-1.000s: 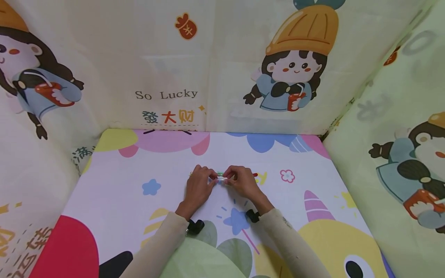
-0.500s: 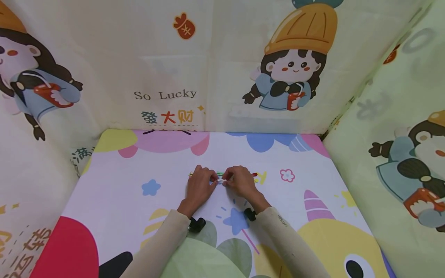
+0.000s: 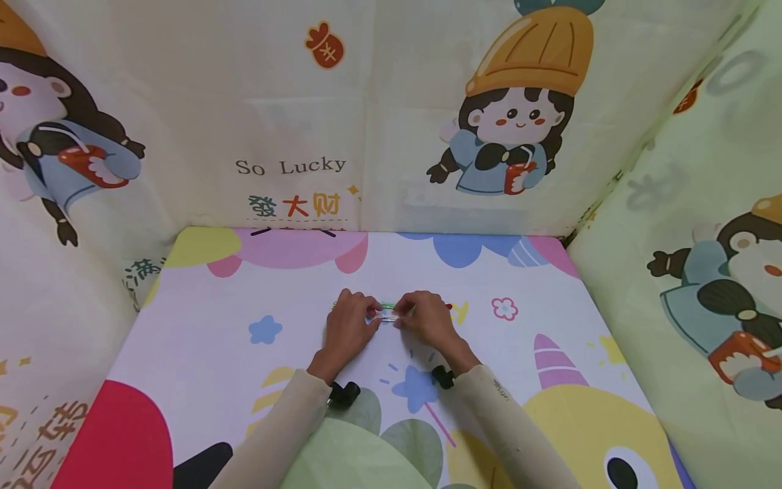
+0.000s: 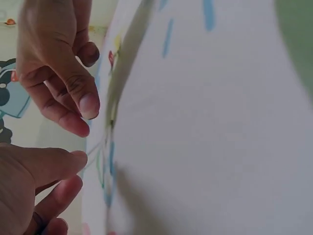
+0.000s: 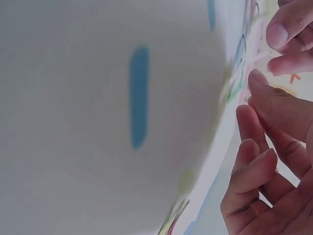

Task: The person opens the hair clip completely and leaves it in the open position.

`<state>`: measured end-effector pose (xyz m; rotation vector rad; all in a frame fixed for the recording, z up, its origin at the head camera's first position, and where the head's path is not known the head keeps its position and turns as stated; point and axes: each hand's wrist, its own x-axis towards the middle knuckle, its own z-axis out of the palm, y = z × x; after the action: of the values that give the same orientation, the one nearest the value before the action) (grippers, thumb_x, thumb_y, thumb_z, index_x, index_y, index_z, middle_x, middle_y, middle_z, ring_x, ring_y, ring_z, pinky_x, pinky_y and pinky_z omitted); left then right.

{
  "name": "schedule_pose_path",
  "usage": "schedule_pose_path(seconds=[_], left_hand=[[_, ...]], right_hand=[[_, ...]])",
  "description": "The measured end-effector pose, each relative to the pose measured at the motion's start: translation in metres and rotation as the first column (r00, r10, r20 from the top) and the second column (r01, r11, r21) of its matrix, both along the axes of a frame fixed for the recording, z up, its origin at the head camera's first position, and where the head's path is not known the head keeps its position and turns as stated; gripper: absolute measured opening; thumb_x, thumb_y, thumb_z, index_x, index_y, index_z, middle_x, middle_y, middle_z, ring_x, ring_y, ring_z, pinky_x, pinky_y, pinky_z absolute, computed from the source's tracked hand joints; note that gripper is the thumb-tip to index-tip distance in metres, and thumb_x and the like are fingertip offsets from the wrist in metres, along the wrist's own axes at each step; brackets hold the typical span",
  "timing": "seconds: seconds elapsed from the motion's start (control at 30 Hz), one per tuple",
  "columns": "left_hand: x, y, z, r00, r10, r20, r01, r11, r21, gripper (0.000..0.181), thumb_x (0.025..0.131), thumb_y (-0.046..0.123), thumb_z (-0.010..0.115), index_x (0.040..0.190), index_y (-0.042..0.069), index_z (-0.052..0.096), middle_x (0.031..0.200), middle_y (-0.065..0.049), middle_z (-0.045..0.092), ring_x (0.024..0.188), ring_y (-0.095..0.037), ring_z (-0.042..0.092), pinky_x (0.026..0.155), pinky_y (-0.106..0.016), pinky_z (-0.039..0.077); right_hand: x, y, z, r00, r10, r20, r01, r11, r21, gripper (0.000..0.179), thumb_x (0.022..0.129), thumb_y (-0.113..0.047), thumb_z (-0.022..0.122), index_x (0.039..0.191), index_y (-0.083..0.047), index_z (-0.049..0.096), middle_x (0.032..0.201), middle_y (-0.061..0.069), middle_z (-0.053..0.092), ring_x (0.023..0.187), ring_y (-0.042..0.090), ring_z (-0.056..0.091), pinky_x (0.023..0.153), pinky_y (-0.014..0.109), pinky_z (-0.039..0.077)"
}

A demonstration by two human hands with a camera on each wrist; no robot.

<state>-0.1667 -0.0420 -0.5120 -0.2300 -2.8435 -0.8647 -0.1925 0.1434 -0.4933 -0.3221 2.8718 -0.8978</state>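
Observation:
Both hands meet over the table in the head view. My left hand point(image 3: 349, 327) and my right hand point(image 3: 429, 322) pinch a thin clear-whitish strip point(image 3: 387, 314) from either side with thumb and fingertips. Its exact kind is too small to tell. Just beyond it lies a thin green strip point(image 3: 387, 305), partly hidden by the fingers. A red tip point(image 3: 449, 307) shows past the right hand. The left wrist view has fine green and blue loops point(image 4: 111, 159) beside the left fingertips. Blurred thin coloured pieces point(image 5: 237, 73) lie near the fingertips in the right wrist view.
A tabletop point(image 3: 214, 339) with printed cartoon shapes carries the work. Printed fabric walls point(image 3: 403, 136) stand behind it and at both sides. A black wrist camera point(image 3: 344, 395) sits at the left cuff, another black camera point(image 3: 443, 377) at the right.
The fingertips of both hands have drawn slightly apart, so more of the clear-whitish strip shows between them. Otherwise the hands stay in nearly the same place.

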Motion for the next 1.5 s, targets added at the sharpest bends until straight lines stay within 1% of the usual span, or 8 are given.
schedule_pose_path(seconds=[0.13, 0.23, 0.43, 0.7, 0.9, 1.07, 1.3, 1.5], left_hand=[[-0.002, 0.002, 0.006, 1.0, -0.019, -0.002, 0.019, 0.999, 0.041, 0.024, 0.085, 0.02, 0.091, 0.107, 0.018, 0.081, 0.09, 0.002, 0.075, 0.092, -0.018, 0.053, 0.072, -0.033, 0.05], [-0.005, 0.006, 0.01, 0.998, -0.056, -0.009, 0.057, 0.992, 0.111, 0.025, 0.084, 0.02, 0.091, 0.107, 0.019, 0.081, 0.091, 0.003, 0.078, 0.091, -0.019, 0.055, 0.075, -0.034, 0.05], [-0.013, 0.018, 0.01, 0.995, -0.1, 0.024, 0.095, 0.979, 0.178, 0.028, 0.085, 0.023, 0.091, 0.111, 0.021, 0.081, 0.09, 0.005, 0.08, 0.088, -0.015, 0.055, 0.071, -0.03, 0.048], [-0.022, 0.039, 0.014, 0.99, -0.14, 0.032, 0.134, 0.979, 0.154, 0.027, 0.088, 0.023, 0.089, 0.114, 0.023, 0.08, 0.094, 0.006, 0.08, 0.092, -0.016, 0.057, 0.074, -0.031, 0.051], [-0.028, 0.053, 0.018, 0.986, -0.156, 0.063, 0.147, 0.981, 0.126, 0.027, 0.089, 0.024, 0.087, 0.115, 0.024, 0.079, 0.097, 0.006, 0.079, 0.094, -0.015, 0.056, 0.075, -0.029, 0.051], [-0.03, 0.067, 0.02, 0.982, -0.172, 0.079, 0.165, 0.982, 0.087, 0.027, 0.091, 0.024, 0.086, 0.116, 0.023, 0.079, 0.098, 0.005, 0.079, 0.096, -0.015, 0.056, 0.077, -0.03, 0.053], [-0.033, 0.085, 0.015, 0.982, -0.165, 0.096, 0.162, 0.986, 0.037, 0.023, 0.091, 0.024, 0.085, 0.114, 0.023, 0.08, 0.097, 0.006, 0.079, 0.096, -0.014, 0.056, 0.076, -0.03, 0.053], [-0.036, 0.096, 0.008, 0.981, -0.183, 0.068, 0.184, 0.983, -0.008, 0.022, 0.092, 0.024, 0.085, 0.114, 0.022, 0.08, 0.097, 0.004, 0.079, 0.095, -0.014, 0.054, 0.076, -0.027, 0.051]], right_hand=[[-0.003, 0.012, 0.002, 1.0, -0.013, -0.029, 0.012, 0.999, -0.039, 0.017, 0.085, -0.013, 0.09, 0.099, -0.018, 0.082, 0.088, -0.002, 0.077, 0.073, 0.014, 0.059, 0.07, 0.031, 0.05], [-0.005, 0.021, 0.003, 0.998, -0.013, -0.064, 0.009, 0.997, -0.075, 0.016, 0.085, -0.012, 0.09, 0.098, -0.018, 0.082, 0.086, -0.002, 0.077, 0.07, 0.013, 0.059, 0.068, 0.03, 0.049], [-0.008, 0.038, 0.003, 0.994, -0.048, -0.094, 0.037, 0.993, -0.113, 0.016, 0.086, -0.014, 0.089, 0.1, -0.017, 0.083, 0.086, -0.002, 0.078, 0.069, 0.014, 0.058, 0.065, 0.029, 0.046], [-0.007, 0.066, 0.004, 0.987, -0.114, -0.11, 0.098, 0.985, -0.14, 0.016, 0.088, -0.014, 0.088, 0.103, -0.014, 0.083, 0.087, 0.0, 0.077, 0.074, 0.016, 0.06, 0.067, 0.029, 0.046], [-0.007, 0.085, 0.004, 0.975, -0.204, -0.093, 0.189, 0.971, -0.145, 0.015, 0.089, -0.013, 0.086, 0.104, -0.015, 0.083, 0.088, 0.003, 0.077, 0.075, 0.021, 0.057, 0.067, 0.032, 0.044], [-0.005, 0.097, 0.001, 0.964, -0.249, -0.087, 0.237, 0.963, -0.131, 0.015, 0.089, -0.013, 0.086, 0.104, -0.016, 0.083, 0.088, 0.004, 0.078, 0.076, 0.019, 0.056, 0.067, 0.031, 0.043], [-0.003, 0.106, -0.001, 0.959, -0.261, -0.107, 0.249, 0.961, -0.118, 0.014, 0.089, -0.01, 0.085, 0.102, -0.013, 0.084, 0.085, 0.006, 0.077, 0.074, 0.02, 0.059, 0.067, 0.032, 0.044], [-0.005, 0.107, -0.007, 0.96, -0.274, -0.059, 0.265, 0.957, -0.118, 0.015, 0.088, -0.008, 0.086, 0.103, -0.011, 0.083, 0.086, 0.009, 0.076, 0.072, 0.021, 0.063, 0.065, 0.031, 0.047]])
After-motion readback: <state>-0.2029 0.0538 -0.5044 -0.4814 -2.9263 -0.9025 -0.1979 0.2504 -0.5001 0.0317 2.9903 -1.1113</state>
